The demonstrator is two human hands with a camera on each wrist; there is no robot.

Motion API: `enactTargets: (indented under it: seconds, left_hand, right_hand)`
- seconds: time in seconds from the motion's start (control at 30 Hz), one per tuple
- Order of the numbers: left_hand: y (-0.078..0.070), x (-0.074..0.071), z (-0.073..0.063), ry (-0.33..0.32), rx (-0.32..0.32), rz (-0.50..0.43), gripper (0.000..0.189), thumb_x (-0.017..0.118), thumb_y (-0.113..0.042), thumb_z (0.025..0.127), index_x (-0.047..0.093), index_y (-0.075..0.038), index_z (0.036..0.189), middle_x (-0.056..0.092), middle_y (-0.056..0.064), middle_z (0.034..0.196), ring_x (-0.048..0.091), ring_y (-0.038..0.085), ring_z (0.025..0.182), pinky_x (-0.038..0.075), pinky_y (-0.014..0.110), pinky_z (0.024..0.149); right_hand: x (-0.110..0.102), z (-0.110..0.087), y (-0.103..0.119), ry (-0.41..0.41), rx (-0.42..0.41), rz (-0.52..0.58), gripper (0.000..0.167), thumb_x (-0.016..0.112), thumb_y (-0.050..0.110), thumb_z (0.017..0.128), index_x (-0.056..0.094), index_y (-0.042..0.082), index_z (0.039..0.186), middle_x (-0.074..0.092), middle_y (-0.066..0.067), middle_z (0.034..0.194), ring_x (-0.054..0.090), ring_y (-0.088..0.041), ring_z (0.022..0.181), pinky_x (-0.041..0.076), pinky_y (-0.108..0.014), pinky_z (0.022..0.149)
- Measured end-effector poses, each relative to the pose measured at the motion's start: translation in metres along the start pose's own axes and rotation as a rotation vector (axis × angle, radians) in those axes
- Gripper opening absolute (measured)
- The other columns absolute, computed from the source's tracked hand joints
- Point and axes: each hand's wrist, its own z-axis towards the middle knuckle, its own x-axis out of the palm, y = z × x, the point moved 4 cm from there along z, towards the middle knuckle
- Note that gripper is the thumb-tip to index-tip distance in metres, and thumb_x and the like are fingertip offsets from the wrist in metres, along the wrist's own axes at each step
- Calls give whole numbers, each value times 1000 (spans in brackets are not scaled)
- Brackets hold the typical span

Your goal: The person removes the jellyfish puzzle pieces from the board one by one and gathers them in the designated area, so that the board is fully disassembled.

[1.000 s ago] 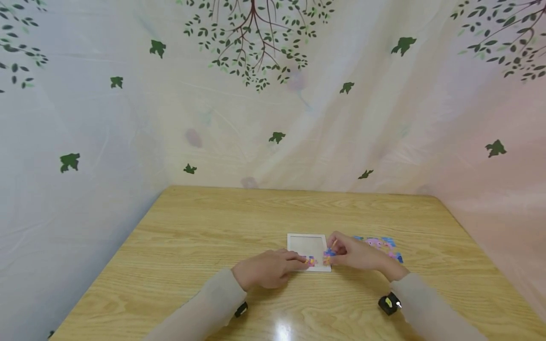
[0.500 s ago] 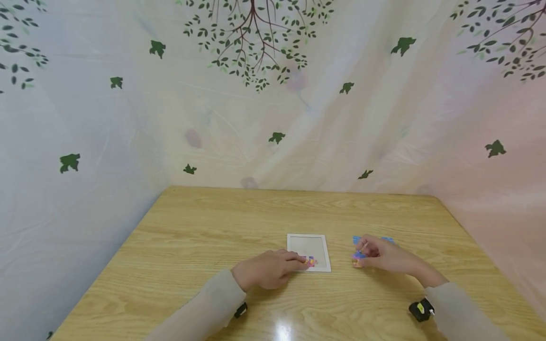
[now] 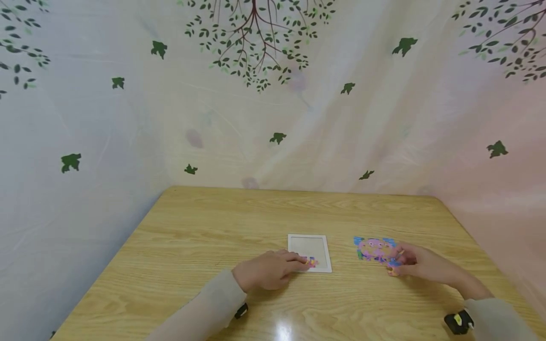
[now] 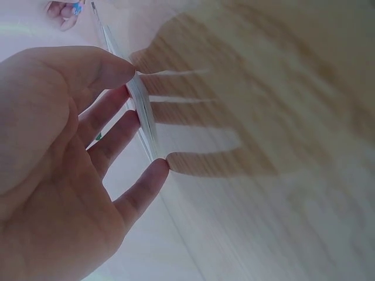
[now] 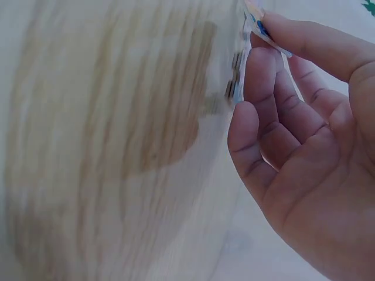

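Observation:
A small white puzzle tray point(image 3: 328, 255) lies mid-table, with pink and yellow puzzle pieces point(image 3: 313, 262) along its near side. My left hand point(image 3: 269, 270) rests on the tray's near left corner, fingers stretched over it. In the left wrist view, the thumb and fingertips touch the tray's thin edge. My right hand point(image 3: 431, 269) pinches a blue and orange puzzle piece point(image 3: 392, 270) between thumb and fingers; the right wrist view shows this piece point(image 5: 266, 32) tilted at the thumb tip. It is at the near right corner of a cluster of puzzle pieces point(image 3: 374, 249), partly hidden by my fingers.
The wooden table point(image 3: 213, 213) reaches back to a pale curtain point(image 3: 239, 113) printed with branches and green leaves, which also hangs at both sides. Black wrist devices, one of them the right wrist camera point(image 3: 459, 322), sit under the sleeves.
My right hand has moved right from the tray to the piece cluster, carrying the puzzle piece with it. The left hand has stayed on the tray.

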Motion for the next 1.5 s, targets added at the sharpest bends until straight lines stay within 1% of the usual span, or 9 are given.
enactTargets:
  seconds: [0.13,0.27,0.37,0.57,0.73,0.97,1.13,1.33,1.5]
  left_hand:
    - [0,0,0,-8,0,-8,49,54,-14,108,51,-25,155,49,-9,158,45,17,145,43,42,115]
    - [-1,-1,-1,-20,7,-13,48,53,-14,108,52,-24,155,49,-8,157,45,18,145,43,44,115]
    - [-1,0,-1,-21,7,-9,48,53,-15,108,52,-24,155,49,-8,157,45,18,145,43,43,115]
    - [-2,-1,-1,-18,-4,-9,48,54,-14,108,52,-25,155,49,-9,157,46,17,144,43,41,115]
    - [-2,-1,0,-27,3,-3,48,55,-13,107,52,-24,154,50,-9,156,47,17,143,43,39,115]
    - [0,1,1,-40,5,11,48,56,-13,106,54,-24,153,50,-10,156,47,16,143,47,43,111]
    - [1,3,2,-39,3,8,49,56,-13,106,53,-25,154,50,-11,156,47,17,143,47,44,111]
    - [-1,1,0,-40,4,-3,49,55,-14,107,52,-25,154,50,-10,157,47,17,144,48,49,110]
    - [-1,2,0,-36,-4,1,48,54,-16,107,53,-26,154,50,-11,156,47,16,143,46,47,112]
  right_hand:
    - [-4,-7,-6,13,-36,43,22,63,-2,100,51,-8,117,70,-2,94,64,-6,81,52,-25,65]
    - [-5,-11,-11,23,-9,62,19,62,-2,100,52,-9,115,70,-2,97,66,-6,86,53,-24,71]
    - [-6,-14,-14,14,32,24,18,63,0,101,55,-8,114,65,-4,98,64,-6,87,53,-22,73]
    - [-8,-16,-17,-6,80,-35,17,63,-2,99,56,-10,113,55,-3,99,52,-1,85,47,-22,68]
    - [-8,-17,-18,23,117,22,21,62,0,100,56,-13,115,55,-5,98,51,-1,84,47,-21,68]
    - [-9,-16,-19,63,149,98,26,58,-2,102,53,-20,120,53,-7,99,52,-3,83,50,-22,68]
    - [-9,-16,-20,50,133,81,26,60,0,101,54,-17,119,52,-6,99,50,-4,82,48,-22,67]
    - [-8,-14,-21,37,113,68,25,63,2,101,56,-13,119,53,-7,99,51,-4,82,47,-23,66]
    - [-7,-15,-21,45,93,82,24,61,1,102,55,-14,119,54,-6,99,52,-5,83,48,-23,67]
